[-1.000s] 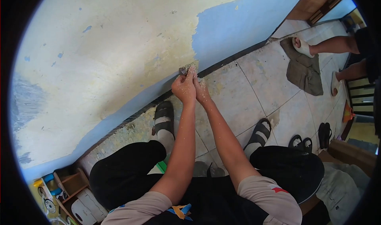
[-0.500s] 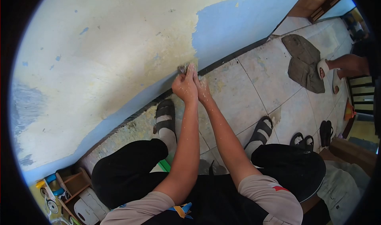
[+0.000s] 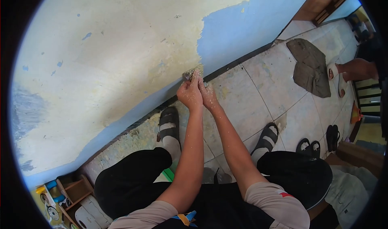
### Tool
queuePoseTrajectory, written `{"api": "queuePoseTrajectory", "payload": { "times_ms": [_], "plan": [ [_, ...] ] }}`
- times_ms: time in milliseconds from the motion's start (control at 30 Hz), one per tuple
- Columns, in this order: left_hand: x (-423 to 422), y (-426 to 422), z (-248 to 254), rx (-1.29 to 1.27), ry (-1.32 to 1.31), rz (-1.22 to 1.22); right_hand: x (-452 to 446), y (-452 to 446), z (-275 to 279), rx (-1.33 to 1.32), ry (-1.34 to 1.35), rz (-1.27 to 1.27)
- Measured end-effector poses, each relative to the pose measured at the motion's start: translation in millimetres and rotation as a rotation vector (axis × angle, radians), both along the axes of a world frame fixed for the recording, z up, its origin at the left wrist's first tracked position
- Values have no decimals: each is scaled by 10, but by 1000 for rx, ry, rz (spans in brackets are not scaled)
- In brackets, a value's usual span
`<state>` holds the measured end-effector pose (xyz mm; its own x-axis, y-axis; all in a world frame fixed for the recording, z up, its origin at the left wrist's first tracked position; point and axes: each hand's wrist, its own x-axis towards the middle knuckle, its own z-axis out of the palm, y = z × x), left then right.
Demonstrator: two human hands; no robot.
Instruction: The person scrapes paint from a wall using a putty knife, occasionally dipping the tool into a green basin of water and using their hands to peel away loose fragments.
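Both of my hands are closed together low on the wall (image 3: 121, 47), just above the floor edge. My left hand (image 3: 189, 95) and my right hand (image 3: 207, 94) press around what looks like a scraper (image 3: 188, 74); its metal blade sticks out against the wall, and its handle is hidden in my fingers. Pale flakes cling to my fingers and forearms. Around the blade the wall is bare cream, with blue paint (image 3: 238, 31) to the right and a blue strip along the bottom.
Paint flakes lie on the floor tiles (image 3: 246, 103) by my sandals (image 3: 169, 122). A brown cloth (image 3: 309, 67) lies to the right, near another person's foot (image 3: 333, 70). Loose sandals (image 3: 308, 147) stand on the right. A wooden shelf unit (image 3: 76, 188) with toys is at lower left.
The blade shows more of its broad side now, and my hands have shifted slightly. The view has tipped a little. Both hands keep their grip.
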<state>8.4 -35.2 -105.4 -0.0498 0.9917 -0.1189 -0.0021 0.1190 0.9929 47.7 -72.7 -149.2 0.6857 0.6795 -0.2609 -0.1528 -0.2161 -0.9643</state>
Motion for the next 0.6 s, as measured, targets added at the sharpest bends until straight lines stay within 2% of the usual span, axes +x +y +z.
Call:
{"api": "queuePoseTrajectory", "payload": {
  "times_ms": [100,200,267,333,400,467,533,600],
  "plan": [
    [-28,-2,86,-44,-45,-20,-32,-10,38,65,47,11],
    [-14,39,-113,-8,-40,-2,-6,17,29,40,-22,31],
    [-20,18,-57,-20,-64,12,-16,10,-33,171,3,-28],
    [46,-31,-51,-45,-99,-9,13,0,-131,134,-93,-86],
    [25,-12,-47,-59,-171,3,31,19,-143,118,-93,14],
    [5,7,-43,-40,-149,-8,9,24,-92,190,-95,-21],
    [31,-26,158,-55,-136,-18,60,-10,72,-20,-8,47],
    [26,-11,98,-58,-192,-33,49,11,-19,-11,-44,2]
  ]
}}
